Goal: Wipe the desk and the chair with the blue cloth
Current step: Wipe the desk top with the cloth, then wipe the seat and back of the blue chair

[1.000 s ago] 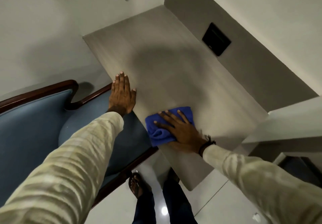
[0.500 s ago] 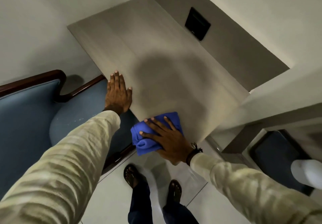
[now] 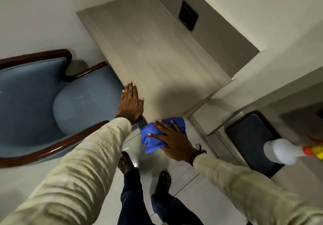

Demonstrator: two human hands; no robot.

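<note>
The blue cloth (image 3: 158, 136) has slid toward the person since a moment ago: before, it sat fully on the table (image 3: 148, 53), and now it is at the table's near corner, with most of it hanging out over the floor (image 3: 197, 186). The right hand (image 3: 174, 140) has come along with it and lies on top, fingers spread wide, pressing down on the cloth and holding it from above. The left hand (image 3: 131, 103) has stayed where it was, flat and open on the table's near edge, just beside the chair (image 3: 52, 98), holding nothing. A white spray bottle (image 3: 286, 150) with an orange and yellow top now shows at the right side, where only its end showed before. The cloth is bunched up and soft, bright blue, with folds and puffy rolls along its left side. Its long way runs from the table corner down toward the person's feet, and the right hand's fingers point to the left across it. The table top is pale grey and looks bare. The chair has a light blue seat with a dark wood frame.
</note>
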